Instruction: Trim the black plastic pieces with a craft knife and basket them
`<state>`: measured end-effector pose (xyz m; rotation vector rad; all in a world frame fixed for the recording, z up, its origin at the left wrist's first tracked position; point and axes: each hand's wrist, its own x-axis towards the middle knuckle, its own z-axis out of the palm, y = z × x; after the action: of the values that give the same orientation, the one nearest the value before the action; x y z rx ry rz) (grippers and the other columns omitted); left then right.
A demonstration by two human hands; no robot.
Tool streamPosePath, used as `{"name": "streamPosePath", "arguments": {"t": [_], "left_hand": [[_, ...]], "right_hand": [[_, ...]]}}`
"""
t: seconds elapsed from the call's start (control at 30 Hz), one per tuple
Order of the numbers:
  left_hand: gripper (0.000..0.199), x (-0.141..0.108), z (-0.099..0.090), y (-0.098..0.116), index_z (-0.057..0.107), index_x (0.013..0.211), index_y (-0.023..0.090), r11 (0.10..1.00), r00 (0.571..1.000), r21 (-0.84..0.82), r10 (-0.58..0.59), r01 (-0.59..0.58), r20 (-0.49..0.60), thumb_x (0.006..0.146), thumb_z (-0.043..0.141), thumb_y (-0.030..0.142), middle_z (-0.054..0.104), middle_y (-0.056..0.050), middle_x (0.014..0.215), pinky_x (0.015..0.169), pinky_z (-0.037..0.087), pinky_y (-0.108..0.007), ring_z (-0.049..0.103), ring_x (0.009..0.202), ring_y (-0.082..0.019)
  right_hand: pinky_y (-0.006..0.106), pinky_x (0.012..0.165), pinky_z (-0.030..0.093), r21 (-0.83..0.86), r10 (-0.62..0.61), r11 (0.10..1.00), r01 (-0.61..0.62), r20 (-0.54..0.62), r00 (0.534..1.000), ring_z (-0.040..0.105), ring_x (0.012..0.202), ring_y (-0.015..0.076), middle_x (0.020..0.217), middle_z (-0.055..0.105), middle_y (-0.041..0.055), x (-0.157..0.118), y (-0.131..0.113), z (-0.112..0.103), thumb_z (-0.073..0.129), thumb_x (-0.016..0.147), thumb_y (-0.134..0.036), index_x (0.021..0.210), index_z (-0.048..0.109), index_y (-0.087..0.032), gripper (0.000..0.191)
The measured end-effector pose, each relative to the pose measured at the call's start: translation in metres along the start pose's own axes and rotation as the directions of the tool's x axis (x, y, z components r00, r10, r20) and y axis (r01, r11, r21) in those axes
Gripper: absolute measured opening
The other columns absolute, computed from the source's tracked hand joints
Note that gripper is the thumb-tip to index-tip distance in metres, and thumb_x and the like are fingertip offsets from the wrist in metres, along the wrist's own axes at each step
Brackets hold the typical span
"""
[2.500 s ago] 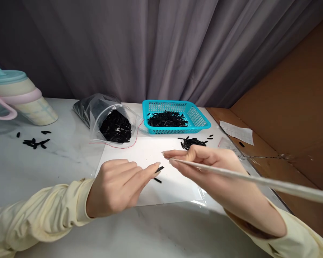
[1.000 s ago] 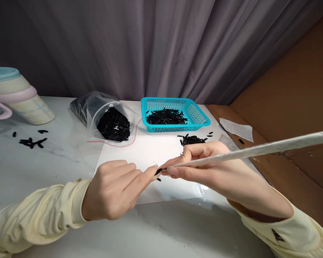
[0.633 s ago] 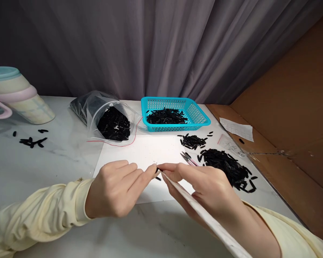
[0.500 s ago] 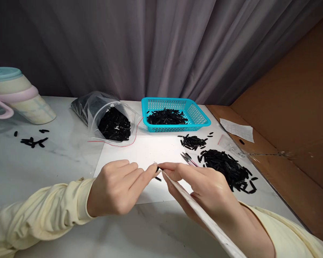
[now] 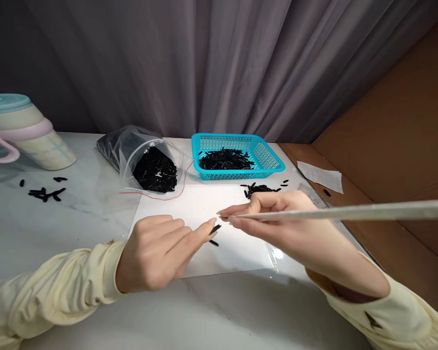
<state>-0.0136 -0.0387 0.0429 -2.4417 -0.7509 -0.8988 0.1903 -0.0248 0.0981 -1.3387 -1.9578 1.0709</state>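
Note:
My left hand is closed in a pinch over the white sheet. A small slender black piece juts from between its thumb and forefinger. Another black piece lies on the sheet just below those fingertips. To the right, my right hand pinches the tip of a long, thin whitish strip, which runs off past the right edge of the view. The two hands are a little apart. My right hand and forearm cover most of the black pile at the right.
A clear zip bag of black pieces lies open behind the sheet, beside a turquoise basket holding more. A small black heap is in front of the basket. A cup and several loose pieces are at left; a paper slip is at right.
My right hand has moved away from my left fingertips, and the whitish strip has swung from slanting toward me to nearly level. My left hand has hardly moved.

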Motion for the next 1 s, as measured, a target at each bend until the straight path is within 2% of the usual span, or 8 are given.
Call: {"name": "streamPosePath", "arguments": {"t": [0.1,0.23,0.4,0.57,0.8,1.0], "left_hand": [[0.02,-0.0005,0.0002,-0.0012,0.057,0.103,0.012,1.0,1.0,-0.027,0.004,-0.004,-0.009,0.082,0.058,0.012,0.044,0.008,0.043,0.042,0.027,-0.027,0.038,0.036,-0.008],[0.018,-0.0018,0.0004,-0.0014,0.057,0.102,0.01,0.998,1.0,-0.063,0.007,-0.008,-0.016,0.084,0.055,0.01,0.047,0.007,0.045,0.042,0.027,-0.026,0.038,0.038,-0.008],[0.019,-0.0047,0.0015,-0.0005,0.057,0.103,0.011,0.995,1.0,-0.094,-0.021,0.021,-0.003,0.084,0.054,0.011,0.046,0.008,0.045,0.043,0.028,-0.026,0.039,0.039,-0.008],[0.018,-0.006,0.0025,0.0002,0.058,0.102,0.012,0.992,0.999,-0.119,-0.037,0.038,0.009,0.084,0.054,0.012,0.046,0.007,0.045,0.043,0.026,-0.027,0.039,0.04,-0.009],[0.016,-0.0063,0.0018,0.0007,0.057,0.1,0.013,0.992,0.999,-0.119,-0.047,0.047,0.007,0.084,0.054,0.012,0.047,0.007,0.044,0.043,0.025,-0.028,0.039,0.039,-0.009],[0.014,-0.0044,0.0019,0.0008,0.058,0.097,0.012,0.993,0.999,-0.111,-0.032,0.033,0.011,0.083,0.056,0.012,0.047,0.006,0.045,0.043,0.025,-0.028,0.038,0.039,-0.009]], "right_hand": [[0.024,0.065,0.052,0.273,0.109,0.95,-0.15,0.16,0.981,0.067,0.087,0.021,0.07,0.07,0.0017,0.0044,-0.0002,-0.0087,0.067,0.071,-0.016,0.049,0.047,-0.018,0.03],[0.031,0.07,0.054,0.424,0.156,0.867,-0.262,0.268,0.951,0.068,0.084,0.0221,0.073,0.071,0.0043,0.0068,0.0011,-0.0125,0.071,0.068,-0.019,0.052,0.051,-0.016,0.026],[0.032,0.073,0.055,0.423,0.187,0.853,-0.306,0.3,0.936,0.068,0.083,0.0211,0.079,0.072,0.0057,0.0058,-0.0039,-0.0123,0.07,0.068,-0.018,0.051,0.05,-0.017,0.026],[0.026,0.067,0.055,0.386,0.145,0.89,-0.241,0.26,0.955,0.068,0.082,0.0194,0.071,0.071,0.0018,0.0039,-0.0003,-0.0112,0.068,0.07,-0.018,0.05,0.05,-0.019,0.026],[0.033,0.074,0.054,0.346,0.145,0.905,-0.247,0.293,0.945,0.068,0.081,0.0219,0.075,0.071,0.0045,0.0044,0.0038,-0.0133,0.07,0.069,-0.027,0.057,0.056,-0.018,0.021],[0.035,0.075,0.053,0.377,0.109,0.898,-0.227,0.309,0.945,0.068,0.083,0.0231,0.074,0.07,0.0052,0.0051,0.0023,-0.0123,0.068,0.071,-0.021,0.055,0.051,-0.018,0.023]]}}
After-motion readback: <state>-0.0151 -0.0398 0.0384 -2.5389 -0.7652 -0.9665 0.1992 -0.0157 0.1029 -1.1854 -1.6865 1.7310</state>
